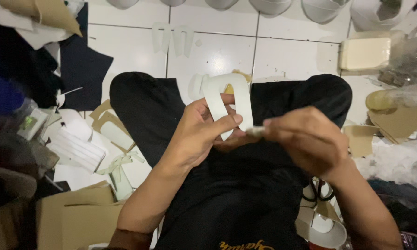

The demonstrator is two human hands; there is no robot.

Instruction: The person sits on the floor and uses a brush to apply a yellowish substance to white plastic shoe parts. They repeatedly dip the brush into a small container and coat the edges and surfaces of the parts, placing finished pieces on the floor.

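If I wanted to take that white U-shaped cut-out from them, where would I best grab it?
Probably by the rounded closed end of the white U-shaped cut-out, coming from above, the far side. That end sticks up free, while the left hand pinches its legs and the right hand works at their tips.

Around the person's black-trousered lap (245, 194), room is tight. Left of it, cardboard sheets (74, 217) and white cut pieces (76, 148) crowd the floor. Right of it, scissors (320, 192), brown scraps (396, 122) and plastic wrap (398, 162) block passage. Beyond the knees, bare white floor tiles (217, 55) lie open, short of a row of white bowls (273, 5).
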